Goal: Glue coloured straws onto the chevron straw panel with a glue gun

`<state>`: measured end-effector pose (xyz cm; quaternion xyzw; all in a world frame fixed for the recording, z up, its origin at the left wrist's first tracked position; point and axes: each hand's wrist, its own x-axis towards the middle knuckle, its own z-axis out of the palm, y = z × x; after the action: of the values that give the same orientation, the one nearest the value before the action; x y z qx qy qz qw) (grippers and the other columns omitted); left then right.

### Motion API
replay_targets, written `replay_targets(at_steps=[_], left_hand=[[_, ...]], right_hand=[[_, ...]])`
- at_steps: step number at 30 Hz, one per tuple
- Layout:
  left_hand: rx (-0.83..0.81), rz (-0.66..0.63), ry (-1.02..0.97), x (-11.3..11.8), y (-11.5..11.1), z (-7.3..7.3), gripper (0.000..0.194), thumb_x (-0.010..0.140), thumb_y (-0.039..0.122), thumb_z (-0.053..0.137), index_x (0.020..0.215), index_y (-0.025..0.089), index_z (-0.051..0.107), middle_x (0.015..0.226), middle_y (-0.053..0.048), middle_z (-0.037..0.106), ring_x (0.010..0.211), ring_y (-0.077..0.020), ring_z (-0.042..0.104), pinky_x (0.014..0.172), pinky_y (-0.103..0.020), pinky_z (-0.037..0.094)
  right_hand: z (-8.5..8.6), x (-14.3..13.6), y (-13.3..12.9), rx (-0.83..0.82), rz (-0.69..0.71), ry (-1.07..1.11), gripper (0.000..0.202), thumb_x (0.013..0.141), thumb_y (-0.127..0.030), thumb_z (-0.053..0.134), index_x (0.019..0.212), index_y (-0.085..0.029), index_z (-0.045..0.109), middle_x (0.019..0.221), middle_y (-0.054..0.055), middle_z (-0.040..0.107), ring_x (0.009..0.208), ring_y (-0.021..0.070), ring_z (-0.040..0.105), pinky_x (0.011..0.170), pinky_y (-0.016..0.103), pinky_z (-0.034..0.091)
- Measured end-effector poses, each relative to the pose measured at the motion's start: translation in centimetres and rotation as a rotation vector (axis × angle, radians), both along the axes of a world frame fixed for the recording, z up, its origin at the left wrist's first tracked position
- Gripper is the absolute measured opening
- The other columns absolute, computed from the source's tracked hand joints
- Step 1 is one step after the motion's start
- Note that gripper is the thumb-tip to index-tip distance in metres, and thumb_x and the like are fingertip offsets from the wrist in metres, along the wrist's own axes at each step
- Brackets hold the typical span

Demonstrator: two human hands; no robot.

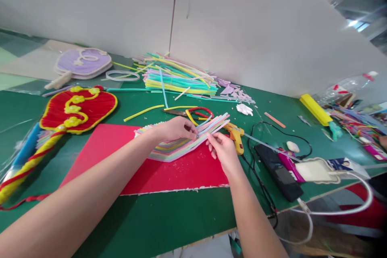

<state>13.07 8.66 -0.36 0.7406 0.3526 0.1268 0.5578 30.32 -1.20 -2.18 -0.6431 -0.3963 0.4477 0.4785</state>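
A layered piece of pastel pipe cleaners, bent at an angle, lies on a red sheet. My left hand rests over its middle, fingers curled and pinching stems near the upper edge. The thumb and fingers of my right hand close on the stems' lower right side, below their loose ends. Just behind the piece lie red-handled scissors, partly covered by stems. To the right of the stem ends is a yellow glue gun.
A heap of pipe cleaners lies by the wall. Leftward are a red fan and a lilac fan. A black phone, cables and a plastic bottle occupy the right side of the green table.
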Motion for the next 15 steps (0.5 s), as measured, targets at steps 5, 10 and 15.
replay_targets(at_steps=[5, 10, 15], left_hand=[[0.016, -0.012, 0.011, 0.0, 0.0, 0.0, 0.019, 0.063, 0.033, 0.063, 0.074, 0.018, 0.069, 0.074, 0.001, 0.066, 0.070, -0.0151, 0.055, 0.062, -0.024, 0.039], [0.040, -0.016, 0.034, 0.0, 0.0, -0.2, 0.021, 0.066, 0.034, 0.063, 0.078, 0.018, 0.070, 0.074, 0.002, 0.066, 0.071, -0.0147, 0.054, 0.062, -0.024, 0.038], [0.057, -0.025, 0.059, 0.0, 0.1, -0.2, 0.022, 0.066, 0.035, 0.064, 0.079, 0.018, 0.070, 0.074, 0.003, 0.065, 0.070, -0.0142, 0.053, 0.061, -0.024, 0.036]], right_hand=[[0.5, 0.0, -0.7, 0.013, -0.034, 0.011, 0.036, 0.070, -0.050, 0.071, 0.067, -0.016, 0.058, 0.057, -0.003, 0.059, 0.042, 0.0064, 0.050, 0.032, 0.016, 0.035], [1.0, -0.2, -0.9, 0.002, -0.048, 0.037, 0.035, 0.070, -0.049, 0.072, 0.069, -0.016, 0.059, 0.059, -0.001, 0.061, 0.047, 0.0087, 0.057, 0.034, 0.015, 0.040], [0.7, -0.3, -0.5, -0.021, -0.055, 0.046, 0.037, 0.069, -0.051, 0.071, 0.071, -0.016, 0.059, 0.059, 0.000, 0.063, 0.048, 0.0115, 0.061, 0.036, 0.017, 0.044]])
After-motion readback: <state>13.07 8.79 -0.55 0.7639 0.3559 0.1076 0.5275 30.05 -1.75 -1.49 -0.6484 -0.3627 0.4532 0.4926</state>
